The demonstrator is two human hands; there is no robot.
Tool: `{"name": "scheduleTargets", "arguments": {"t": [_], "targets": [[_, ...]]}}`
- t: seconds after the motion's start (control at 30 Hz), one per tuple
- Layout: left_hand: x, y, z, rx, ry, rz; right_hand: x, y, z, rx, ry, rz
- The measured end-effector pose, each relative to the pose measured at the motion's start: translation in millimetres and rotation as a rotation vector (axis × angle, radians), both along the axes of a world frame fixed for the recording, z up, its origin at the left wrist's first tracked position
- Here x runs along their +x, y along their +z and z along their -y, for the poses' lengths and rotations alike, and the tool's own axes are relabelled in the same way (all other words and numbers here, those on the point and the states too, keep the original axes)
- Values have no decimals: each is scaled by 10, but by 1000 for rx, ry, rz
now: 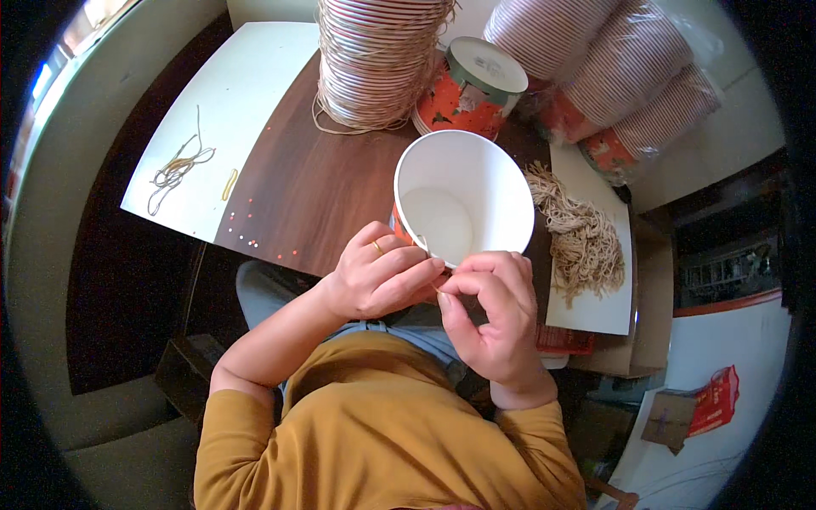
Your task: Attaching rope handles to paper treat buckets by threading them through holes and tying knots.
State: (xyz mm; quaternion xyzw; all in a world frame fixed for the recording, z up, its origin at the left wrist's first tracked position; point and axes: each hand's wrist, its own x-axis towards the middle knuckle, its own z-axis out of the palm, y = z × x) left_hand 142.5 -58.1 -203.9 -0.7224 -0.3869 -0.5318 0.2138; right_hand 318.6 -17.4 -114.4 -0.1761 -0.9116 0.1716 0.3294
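A paper bucket (pixel 501 204), white inside with an orange-red printed outside, is tilted so that its mouth faces me at the table's near edge. My left hand (pixel 382 274), with a ring on one finger, is closed on the near left part of its rim. A short bit of thin cord (pixel 437 288) shows at the rim between my hands. The thumb and forefinger of my right hand (pixel 497 310) pinch that cord just right of the left fingertips. My fingers hide the cord's other end and the rim there.
Behind stands a tall stack of nested buckets (pixel 382 68) hung with cords, beside an upturned red bucket (pixel 459 98). Plastic-wrapped bucket stacks (pixel 629 76) lie back right. A heap of beige cords (pixel 586 238) is at right; loose cords (pixel 178 166) lie on the left white board (pixel 246 76).
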Motion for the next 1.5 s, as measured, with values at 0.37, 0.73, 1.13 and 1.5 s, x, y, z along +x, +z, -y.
{"name": "scheduleTargets", "arguments": {"t": [0.37, 0.73, 1.13, 1.5], "targets": [[84, -109, -43, -100, -37, 195, -12, -268, 64, -143, -71, -20], [157, 54, 219, -230, 265, 321, -108, -443, 4, -143, -177, -164], [120, 132, 472, -552, 135, 1191, -464, -703, 80, 35, -105, -243], [-112, 110, 521, -625, -321, 1689, -787, -797, 7, -374, 79, -226]]}}
